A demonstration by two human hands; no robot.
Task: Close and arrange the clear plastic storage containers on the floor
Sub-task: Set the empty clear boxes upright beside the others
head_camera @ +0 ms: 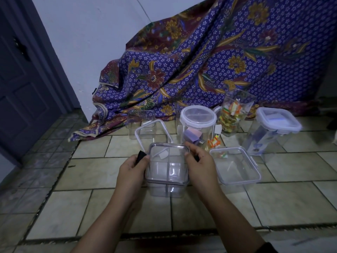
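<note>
A clear square container with its lid on stands on the tiled floor in front of me. My left hand grips its left side, thumb on a black latch. My right hand grips its right side at the other black latch. To its right sits a low clear container with a lid on top. Behind stand a round-lidded jar holding purple blocks, a tall open jar of wrapped sweets, a lidded square container, and an open clear box with a loose lid leaning by it.
A purple floral cloth drapes over something behind the containers. A dark door stands at the left beside a white wall. The floor is beige tile with darker tile to the left.
</note>
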